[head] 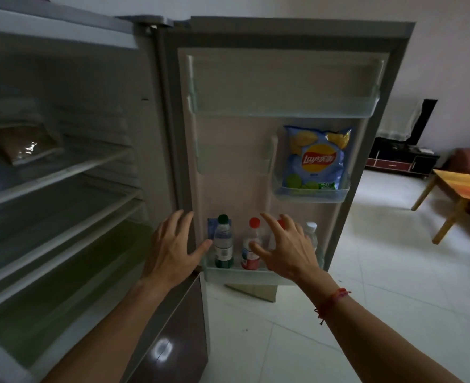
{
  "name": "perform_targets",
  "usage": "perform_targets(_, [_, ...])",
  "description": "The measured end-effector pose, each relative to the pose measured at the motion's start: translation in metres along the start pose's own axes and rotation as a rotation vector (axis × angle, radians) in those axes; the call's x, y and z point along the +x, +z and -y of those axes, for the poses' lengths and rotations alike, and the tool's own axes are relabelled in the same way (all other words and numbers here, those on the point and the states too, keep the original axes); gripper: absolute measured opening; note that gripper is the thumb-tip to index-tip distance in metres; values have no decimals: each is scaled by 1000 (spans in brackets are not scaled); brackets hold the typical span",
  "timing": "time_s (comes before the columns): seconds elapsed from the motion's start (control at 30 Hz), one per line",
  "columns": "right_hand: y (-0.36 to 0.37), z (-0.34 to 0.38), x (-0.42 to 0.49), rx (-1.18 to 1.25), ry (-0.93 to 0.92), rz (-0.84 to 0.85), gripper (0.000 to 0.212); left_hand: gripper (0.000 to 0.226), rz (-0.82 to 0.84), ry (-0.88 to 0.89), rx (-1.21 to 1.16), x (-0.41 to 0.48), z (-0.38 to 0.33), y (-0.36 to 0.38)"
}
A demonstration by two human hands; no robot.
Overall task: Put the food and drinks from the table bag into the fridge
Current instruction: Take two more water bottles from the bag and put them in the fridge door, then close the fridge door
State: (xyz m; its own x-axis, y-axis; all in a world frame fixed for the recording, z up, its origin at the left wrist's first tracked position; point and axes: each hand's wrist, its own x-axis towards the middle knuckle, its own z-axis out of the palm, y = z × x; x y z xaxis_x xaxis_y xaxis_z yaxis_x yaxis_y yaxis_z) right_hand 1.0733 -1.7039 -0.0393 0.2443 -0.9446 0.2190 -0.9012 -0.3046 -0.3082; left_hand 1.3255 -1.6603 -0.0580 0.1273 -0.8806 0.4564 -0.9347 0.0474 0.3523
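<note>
Dim room, fridge door (283, 150) stood open; bottles (224, 241) stood upright in its bottom rack (256, 273).
Left hand (170, 252) and right hand (286, 252) hovered empty, fingers (268, 221) spread; the red-capped bottle (251, 244) stood just beyond the right.

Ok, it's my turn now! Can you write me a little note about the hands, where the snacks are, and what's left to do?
Left hand: open, holding nothing, beside the inner edge of the fridge door.
Right hand: open, fingers spread before the bottom door shelf.
Done: chips bag sits in the small door bin; green-capped bottle, red-capped bottle and white-capped bottle stand in that bottom shelf.
Left: the table is cut off at the picture's edge and no bag shows, so check there for more, then probably shut the door.
</note>
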Motion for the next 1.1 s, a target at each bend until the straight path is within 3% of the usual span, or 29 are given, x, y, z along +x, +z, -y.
perform_targets(0.33, [-6,27,-6,-8,-69,30,84,88,-37,-32,62,-18,4,-36])
perform_targets(0.83, [9,153,-3,74,-475,76,78,81,-208,-295,301,-108,49,-138])
perform_targets(1.1, [8,162,-11,100,-598,108,77,84,-215,-380,410,-138,34,-158])
